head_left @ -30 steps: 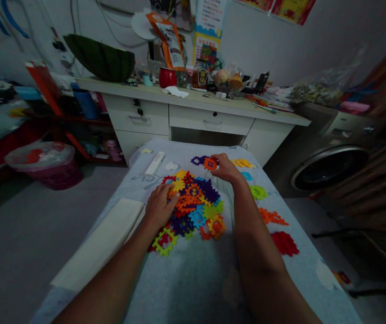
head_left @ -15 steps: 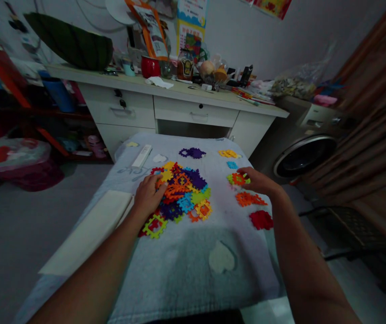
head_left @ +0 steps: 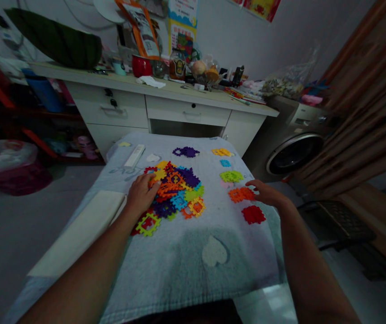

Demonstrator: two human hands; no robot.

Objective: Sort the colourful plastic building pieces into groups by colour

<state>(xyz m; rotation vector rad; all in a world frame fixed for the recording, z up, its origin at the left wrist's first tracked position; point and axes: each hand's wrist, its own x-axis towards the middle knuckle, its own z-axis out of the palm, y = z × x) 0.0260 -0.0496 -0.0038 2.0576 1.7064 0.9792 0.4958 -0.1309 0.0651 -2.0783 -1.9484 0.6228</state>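
Observation:
My left hand rests at the left side of a mixed heap of toothed plastic puzzle tiles, its fingers spread over the pieces. Purple, orange, yellow, blue, green and red tiles overlap in that heap. On the right, my right hand is at the edge of a small group of orange tiles, fingers apart, with no piece seen in its grasp. Sorted groups lie nearby: green tiles, a blue tile, yellow tiles, red tiles and purple tiles.
A cloth with heart patterns covers the table. A long white box lies along its left side, and a smaller white box sits farther back. Behind stand a cluttered white desk and a washing machine.
My right hand has moved from the green group toward me to the orange group. The orange-red tile it held over the green ones is gone from there. My left hand stays on the heap.

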